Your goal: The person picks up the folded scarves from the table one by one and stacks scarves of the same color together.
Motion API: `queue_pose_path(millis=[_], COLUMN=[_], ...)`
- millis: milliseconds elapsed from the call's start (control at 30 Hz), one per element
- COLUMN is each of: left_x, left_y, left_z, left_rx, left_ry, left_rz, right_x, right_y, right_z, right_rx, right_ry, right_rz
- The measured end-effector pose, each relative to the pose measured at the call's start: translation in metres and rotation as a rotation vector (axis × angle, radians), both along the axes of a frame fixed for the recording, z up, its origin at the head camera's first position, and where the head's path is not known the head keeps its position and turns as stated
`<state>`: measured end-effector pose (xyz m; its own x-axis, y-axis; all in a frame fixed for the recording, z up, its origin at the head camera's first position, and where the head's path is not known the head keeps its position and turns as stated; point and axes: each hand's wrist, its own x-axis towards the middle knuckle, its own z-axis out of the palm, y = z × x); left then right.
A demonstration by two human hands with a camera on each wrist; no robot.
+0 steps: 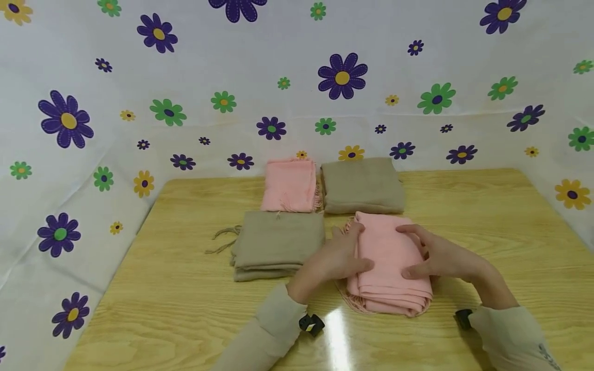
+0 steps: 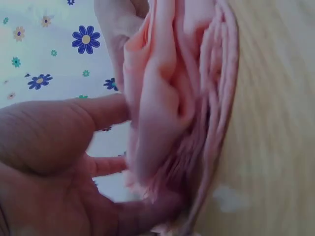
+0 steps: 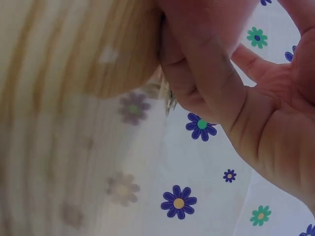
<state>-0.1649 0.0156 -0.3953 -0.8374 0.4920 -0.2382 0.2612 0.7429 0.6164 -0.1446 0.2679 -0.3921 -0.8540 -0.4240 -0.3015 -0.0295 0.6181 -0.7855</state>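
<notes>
A folded pink scarf (image 1: 390,252) with fringe along its left side lies on the right half of the table, between both hands. My left hand (image 1: 339,255) grips its left side, thumb on the top layer. My right hand (image 1: 443,256) holds the opposite side, thumb and a fingertip on top and other fingers low along the edge. In the left wrist view, the scarf's folds and fringe (image 2: 216,93) stand beside the fingers. The right wrist view has the right hand's fingers (image 3: 211,73) bent under pink cloth (image 3: 226,17).
A folded beige scarf (image 1: 280,239) with tassels lies just left of the pink one. Behind are a smaller pink folded scarf (image 1: 290,185) and another beige one (image 1: 364,185). The wooden table (image 1: 176,309) meets a flower-print cloth (image 1: 278,62) at the back and sides.
</notes>
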Motion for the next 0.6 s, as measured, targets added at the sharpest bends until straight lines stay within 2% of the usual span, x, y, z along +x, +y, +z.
queue_pose_path(millis=[133,267,367,467,600], left_x=[0.002,-0.003,-0.007,-0.009,-0.011], left_y=[0.003,0.003,0.003,0.001,0.001], left_z=[-0.007,-0.015,-0.017,-0.018,-0.015], left_rx=[0.133,0.359,0.483,0.514,0.567], left_ry=[-0.058,-0.163,-0.254,-0.296,-0.287], left_rz=[-0.020,-0.009,0.006,0.012,-0.004], right_x=[0.001,-0.002,-0.004,-0.004,-0.002], right_y=[-0.002,-0.004,-0.002,0.001,0.005], right_z=[-0.004,-0.007,-0.008,-0.008,-0.007], right_rx=[-0.064,-0.095,-0.130,-0.204,-0.326], right_ry=[0.020,0.067,0.042,-0.026,-0.070], right_rz=[0.038,0.079,0.064,0.029,0.015])
